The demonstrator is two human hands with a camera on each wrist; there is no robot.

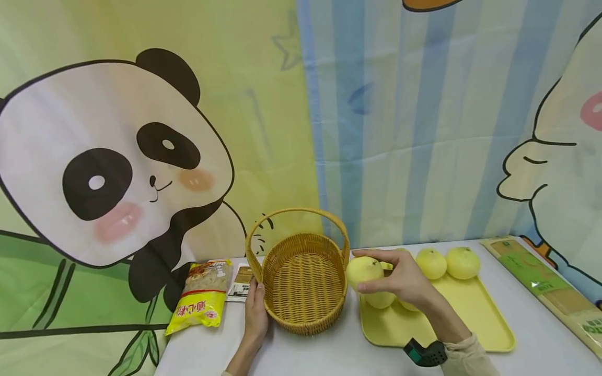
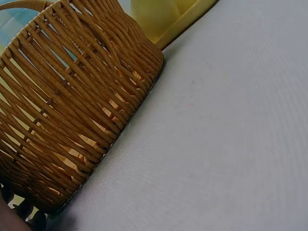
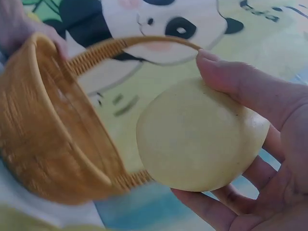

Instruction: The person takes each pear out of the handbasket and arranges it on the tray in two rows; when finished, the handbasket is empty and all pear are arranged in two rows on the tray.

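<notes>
My right hand (image 1: 406, 277) grips a pale yellow pear (image 1: 364, 272) between thumb and fingers, just right of the wicker basket (image 1: 308, 329). In the right wrist view the pear (image 3: 197, 139) is close up, beside the basket's arched handle. My left hand (image 1: 256, 316) rests against the basket's left outer side, its fingers pointing up along the wall. Only a few fingertips (image 2: 24, 209) show in the left wrist view, by the basket's base. The basket stands upright, its woven floor visible. Several more pears (image 1: 430, 263) sit on a yellow tray (image 1: 475, 329), some partly hidden by my right hand.
A yellow food bag (image 1: 199, 297) and a small white-and-brown packet (image 1: 241, 282) lie left of the basket. At the far right is a long green-labelled package (image 1: 541, 282). A printed cartoon curtain (image 1: 277, 130) hangs behind the white table (image 1: 329, 355).
</notes>
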